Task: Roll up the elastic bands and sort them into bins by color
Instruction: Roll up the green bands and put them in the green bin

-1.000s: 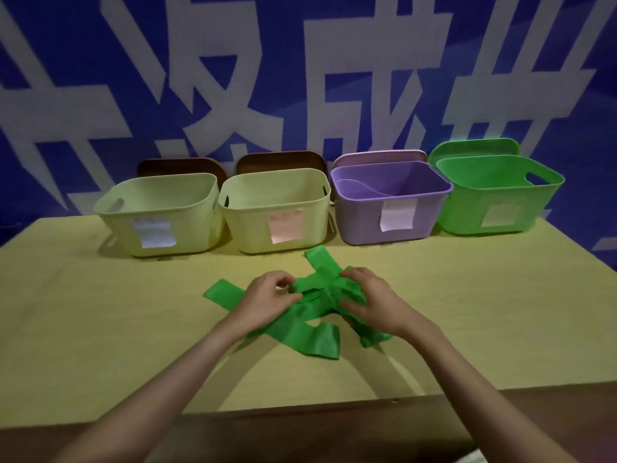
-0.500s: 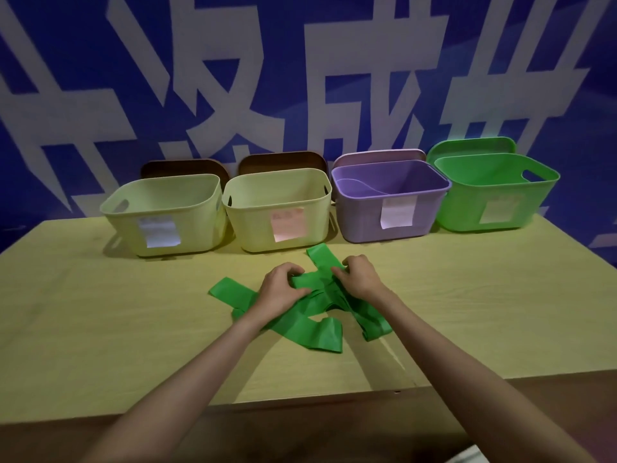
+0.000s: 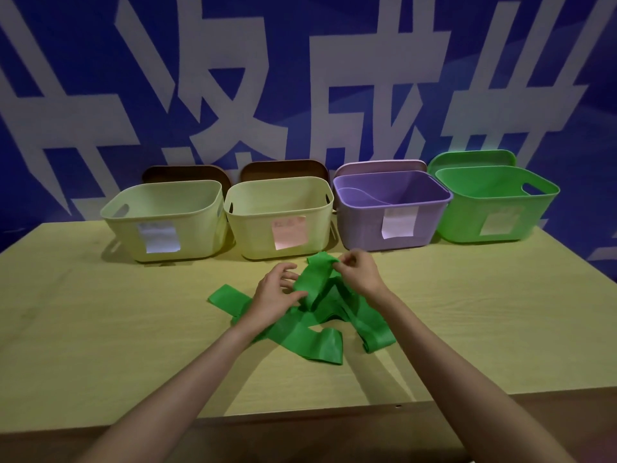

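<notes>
Since the green band (image 3: 310, 315) looks limp and light, start rolling from a free end. Your right hand (image 3: 359, 274) pinches its raised end; your left hand (image 3: 275, 294), fingers loosely spread, rests on it.

Premises appear to be a staged demonstration or data-collection station — not a home or shop. Evidence: a plain wooden table (image 3: 100, 329) set against a blue backdrop (image 3: 100, 45) printed with large white characters, and four colour-coded plastic bins (image 3: 394, 222) — each paper-labelled, lids propped behind — aligned along the table's far edge.
</notes>
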